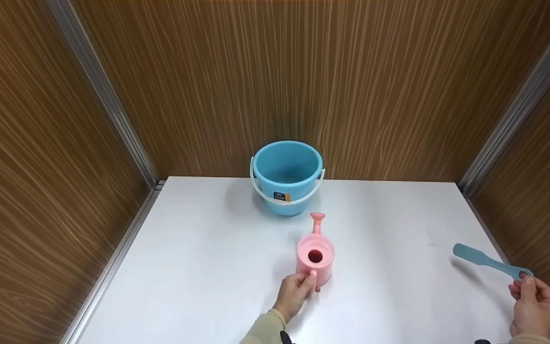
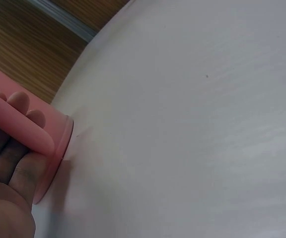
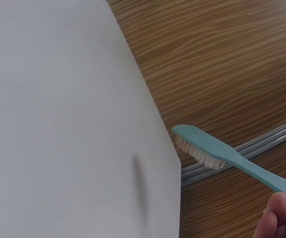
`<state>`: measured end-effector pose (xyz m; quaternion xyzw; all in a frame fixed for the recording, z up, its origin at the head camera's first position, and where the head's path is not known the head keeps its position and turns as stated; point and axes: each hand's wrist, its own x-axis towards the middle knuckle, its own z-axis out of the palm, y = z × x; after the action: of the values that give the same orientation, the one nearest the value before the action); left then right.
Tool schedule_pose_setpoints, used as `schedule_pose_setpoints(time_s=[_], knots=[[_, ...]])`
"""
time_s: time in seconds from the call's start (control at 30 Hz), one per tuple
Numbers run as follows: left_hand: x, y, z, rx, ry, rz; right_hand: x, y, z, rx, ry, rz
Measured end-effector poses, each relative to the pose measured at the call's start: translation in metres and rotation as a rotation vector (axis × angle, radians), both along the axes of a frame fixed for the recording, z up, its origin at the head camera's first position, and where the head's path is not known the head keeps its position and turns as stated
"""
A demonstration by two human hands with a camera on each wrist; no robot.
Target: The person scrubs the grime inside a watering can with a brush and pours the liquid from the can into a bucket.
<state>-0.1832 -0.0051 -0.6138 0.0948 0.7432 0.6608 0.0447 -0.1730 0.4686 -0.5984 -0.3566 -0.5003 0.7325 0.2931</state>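
Observation:
A pink watering can (image 1: 322,274) is upright near the middle of the white table, its spout pointing toward the back. My left hand (image 1: 293,294) grips its handle; in the left wrist view the fingers (image 2: 19,101) pass through behind the pink handle (image 2: 19,124). Far to the right, my right hand (image 1: 537,306) pinches the end of a blue scrubbing brush (image 1: 478,255) by its holed handle. The brush is held above the table, casting a shadow, and its pale bristles (image 3: 200,154) face down in the right wrist view.
Behind the watering can stands a blue bucket (image 1: 287,210) with a white handle hanging at its front. Wood-grain panels (image 1: 256,71) enclose the back and both sides of the white table (image 1: 184,248), with metal strips (image 1: 108,95) at the corners.

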Motion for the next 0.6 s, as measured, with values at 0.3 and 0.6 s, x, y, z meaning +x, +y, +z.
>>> schedule_pose_setpoints(time_s=[0.3, 0.6], knots=[[0.0, 0.0, 0.002, 0.0, -0.009, 0.003, 0.001, -0.003, -0.008, 0.592, -0.312, 0.168], [0.0, 0.0, 0.001, 0.01, -0.014, 0.009, 0.006, -0.01, -0.02, 1.532, -0.128, 0.433]])
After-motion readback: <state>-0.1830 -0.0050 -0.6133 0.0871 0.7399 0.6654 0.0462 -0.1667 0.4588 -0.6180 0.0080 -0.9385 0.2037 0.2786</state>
